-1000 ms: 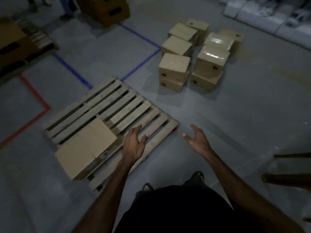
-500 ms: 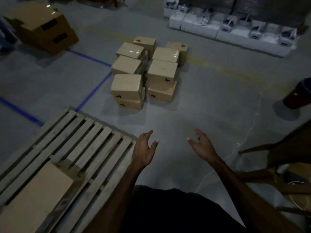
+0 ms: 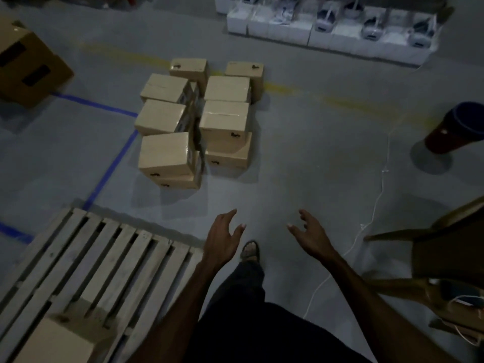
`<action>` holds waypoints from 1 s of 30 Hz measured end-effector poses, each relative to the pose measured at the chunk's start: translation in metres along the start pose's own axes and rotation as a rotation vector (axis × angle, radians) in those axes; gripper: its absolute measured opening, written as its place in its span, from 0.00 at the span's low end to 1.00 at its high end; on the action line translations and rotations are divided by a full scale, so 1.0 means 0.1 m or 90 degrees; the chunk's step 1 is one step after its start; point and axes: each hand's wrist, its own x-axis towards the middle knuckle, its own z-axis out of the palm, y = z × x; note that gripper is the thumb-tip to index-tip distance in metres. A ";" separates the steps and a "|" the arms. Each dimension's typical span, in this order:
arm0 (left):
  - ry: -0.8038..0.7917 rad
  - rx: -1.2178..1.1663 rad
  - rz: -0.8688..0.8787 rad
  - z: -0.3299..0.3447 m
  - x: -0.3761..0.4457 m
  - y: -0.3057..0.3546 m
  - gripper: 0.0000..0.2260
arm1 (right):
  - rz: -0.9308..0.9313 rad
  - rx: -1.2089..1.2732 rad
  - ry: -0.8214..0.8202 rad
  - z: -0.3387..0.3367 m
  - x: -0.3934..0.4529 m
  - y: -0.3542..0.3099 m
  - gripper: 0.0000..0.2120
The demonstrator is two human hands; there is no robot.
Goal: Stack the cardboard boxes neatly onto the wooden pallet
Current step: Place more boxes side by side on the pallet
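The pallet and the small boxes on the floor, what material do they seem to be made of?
The pallet: apparently pale, unfinished wood, with separate rough slats and dark gaps between them. The small boxes: most likely plain tan cardboard, matte, with sharp folded edges; some tops show a shinier strip, probably tape.

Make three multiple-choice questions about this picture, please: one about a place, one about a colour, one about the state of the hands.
1. Where does the single tan cardboard box on the slatted wooden pallet sit?
A. near corner
B. far edge
C. middle

2. What colour is the tape line on the grey floor beside the cluster of tan cardboard boxes?
A. red
B. blue
C. green

3. What are the left hand and right hand doing?
A. carrying a box
B. gripping the pallet
C. open, holding nothing

Key: 1 A, it lies at the pallet's corner nearest the camera. 2 B, the line is blue. 3 C, fingers spread in air.
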 end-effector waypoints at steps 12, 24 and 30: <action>-0.096 -0.030 0.019 -0.19 1.91 0.83 0.28 | 0.029 0.070 0.086 -0.70 1.21 -0.92 0.34; -0.059 -0.044 -0.065 0.02 3.32 1.32 0.27 | 0.016 0.055 0.006 -1.46 3.01 -1.44 0.34; 0.072 -0.128 -0.178 -0.03 4.15 1.68 0.27 | -0.068 -0.062 -0.087 -1.98 4.19 -2.15 0.34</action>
